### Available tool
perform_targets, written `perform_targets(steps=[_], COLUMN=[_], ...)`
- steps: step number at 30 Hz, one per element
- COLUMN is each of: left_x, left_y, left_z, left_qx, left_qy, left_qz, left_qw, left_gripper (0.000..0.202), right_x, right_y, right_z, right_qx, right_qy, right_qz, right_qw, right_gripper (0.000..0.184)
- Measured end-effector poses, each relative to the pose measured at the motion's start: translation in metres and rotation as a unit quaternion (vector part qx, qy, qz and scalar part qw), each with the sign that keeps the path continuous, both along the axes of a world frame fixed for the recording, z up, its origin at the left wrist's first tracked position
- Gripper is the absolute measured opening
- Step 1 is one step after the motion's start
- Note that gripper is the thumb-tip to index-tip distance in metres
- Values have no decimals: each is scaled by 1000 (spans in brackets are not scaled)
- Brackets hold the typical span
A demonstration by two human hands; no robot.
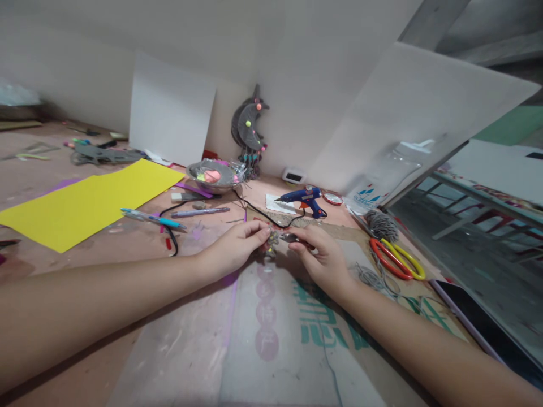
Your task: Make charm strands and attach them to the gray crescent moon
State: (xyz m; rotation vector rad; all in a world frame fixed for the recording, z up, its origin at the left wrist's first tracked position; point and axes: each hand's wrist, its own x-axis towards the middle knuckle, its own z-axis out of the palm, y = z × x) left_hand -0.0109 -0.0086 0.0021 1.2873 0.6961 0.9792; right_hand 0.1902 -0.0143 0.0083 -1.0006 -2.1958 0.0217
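Observation:
My left hand [236, 247] and my right hand [321, 258] meet over the middle of the table. Between their fingertips is a small grey craft piece [270, 243] with coloured bits on it. The left fingers pinch it from the left. My right fingers are closed on a small tool with a dark tip and red handles [297, 239], its tip against the piece. Both hands rest above a plastic sheet with green print [292, 333] that covers the table.
A blue glue gun [304, 198] with a black cord lies just behind the hands. Red and yellow scissors [396, 259] and grey yarn [382, 225] are at the right. A yellow sheet [85, 203], pens [153, 219], a metal bowl [215, 176] and a moon-shaped hanging [249, 127] sit left and behind.

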Motion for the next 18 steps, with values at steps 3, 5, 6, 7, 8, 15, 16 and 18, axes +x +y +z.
perform_targets(steps=[3, 5, 6, 7, 8, 15, 16, 18], left_x=[0, 0, 0, 0, 0, -1, -1, -1], left_y=[0, 1, 1, 1, 1, 1, 2, 2], left_z=[-1, -1, -1, -1, -1, -1, -1, -2], left_qx=[5, 9, 9, 10, 10, 21, 20, 22], left_qy=[8, 13, 14, 14, 13, 27, 27, 25], left_qz=[5, 6, 6, 6, 7, 3, 1, -6], left_qw=[1000, 1000, 1000, 1000, 1000, 999, 999, 999], left_gripper=[28, 27, 27, 27, 28, 29, 29, 29], right_x=[-1, -1, -1, -1, -1, 2, 2, 3], right_y=[0, 0, 0, 0, 0, 2, 2, 2], right_z=[1, 1, 1, 1, 1, -2, -3, -3], right_qx=[1, -1, -1, 0, 1, 5, 4, 6], right_qy=[0, 0, 0, -1, -3, -21, -21, -25], right_qz=[2, 1, 0, 0, 1, 4, 4, 6], right_qw=[1000, 1000, 1000, 1000, 1000, 1000, 1000, 1000], right_gripper=[21, 21, 21, 21, 22, 25, 25, 25])
